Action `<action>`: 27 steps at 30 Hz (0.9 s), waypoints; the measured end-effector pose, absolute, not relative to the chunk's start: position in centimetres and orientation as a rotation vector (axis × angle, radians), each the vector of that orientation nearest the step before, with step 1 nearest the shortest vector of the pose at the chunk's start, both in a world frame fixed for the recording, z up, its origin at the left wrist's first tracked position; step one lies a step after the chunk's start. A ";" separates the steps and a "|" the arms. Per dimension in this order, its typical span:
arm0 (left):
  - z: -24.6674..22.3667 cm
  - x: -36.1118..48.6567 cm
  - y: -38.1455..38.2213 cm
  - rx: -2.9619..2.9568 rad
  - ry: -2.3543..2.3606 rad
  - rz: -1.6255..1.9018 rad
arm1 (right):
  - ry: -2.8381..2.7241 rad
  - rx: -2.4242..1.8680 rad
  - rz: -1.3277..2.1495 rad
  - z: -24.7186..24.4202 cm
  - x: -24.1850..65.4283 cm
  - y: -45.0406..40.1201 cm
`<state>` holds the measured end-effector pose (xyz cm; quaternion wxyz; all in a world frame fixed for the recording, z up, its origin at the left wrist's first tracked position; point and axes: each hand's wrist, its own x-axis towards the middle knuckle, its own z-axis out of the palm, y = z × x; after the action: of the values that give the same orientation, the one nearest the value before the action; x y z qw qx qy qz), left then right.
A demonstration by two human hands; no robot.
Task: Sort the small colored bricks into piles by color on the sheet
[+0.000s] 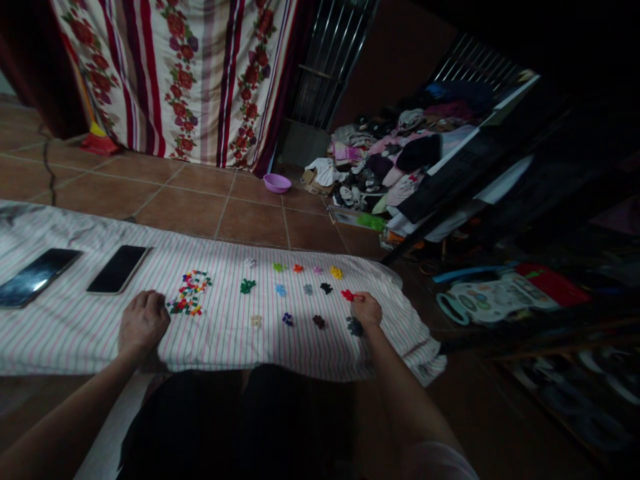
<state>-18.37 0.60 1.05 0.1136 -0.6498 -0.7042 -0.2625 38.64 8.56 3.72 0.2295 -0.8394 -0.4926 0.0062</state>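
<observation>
My right hand [367,310] reaches to the right end of the striped cloth, with thumb and finger pinched on a small red piece at the edge of the red pile [347,294]. A dark grey pile [355,326] lies partly under that hand. To its left are black pieces [326,288], and yellow pieces [336,272] lie farther back. My left hand [145,320] rests on the cloth with its fingers curled, just left of a mixed heap of small coloured pieces [191,292]. Whatever its fingers may hold is hidden.
Several single-colour piles, such as green [247,287], light blue [281,290] and brown [319,322], stand in rows on the cloth [220,347]. Two phones, one nearer [119,269] and one farther left [37,277], lie at the left. A purple basin [277,183] sits on the tiled floor.
</observation>
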 end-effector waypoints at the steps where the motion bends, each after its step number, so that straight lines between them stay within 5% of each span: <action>1: 1.0 -18.4 0.6 -1.917 -2.061 -0.766 | -1.352 -2.316 0.016 3.6 38.7 8.7; 27: 0.6 -18.3 0.8 -1.870 -2.088 -0.712 | -1.454 -2.156 0.069 4.1 35.2 9.0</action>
<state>-18.32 0.75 0.64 0.1246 -0.6416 -0.7164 -0.2442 35.20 8.96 4.06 0.2670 -0.7986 -0.5387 0.0257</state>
